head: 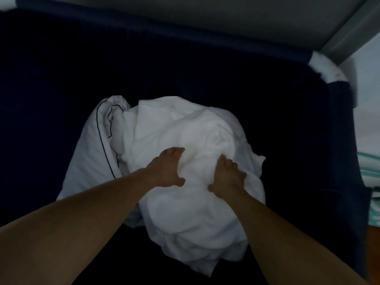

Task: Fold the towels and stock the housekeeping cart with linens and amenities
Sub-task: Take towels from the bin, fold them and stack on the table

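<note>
**Q:** Here, where does the linen lie?

**A:** The crumpled white linen bundle (185, 212) sits low inside the dark navy fabric cart bin (337, 130), near the middle of its floor. A white pillowcase with a thin dark piped border (92, 157) lies against the bundle's left side, touching it.

**Q:** And the hands?

**A:** Both bare forearms reach down into the bin. The left hand (166, 167) rests on top of the bundle, its grip apart: thumb spread wide, fingers laid over a bulge of cloth. The right hand (228, 175) lies just beside it on the same bundle, knuckles raised and fingertips sunk into the folds. Motion blur hides whether its grip is clamped on cloth, so I cannot tell.

**Q:** Anything outside the bin?

**A:** A white corner fitting (327, 68) caps the far right rim, and teal-and-white striped fabric (370, 167) shows beyond the right wall.
</note>
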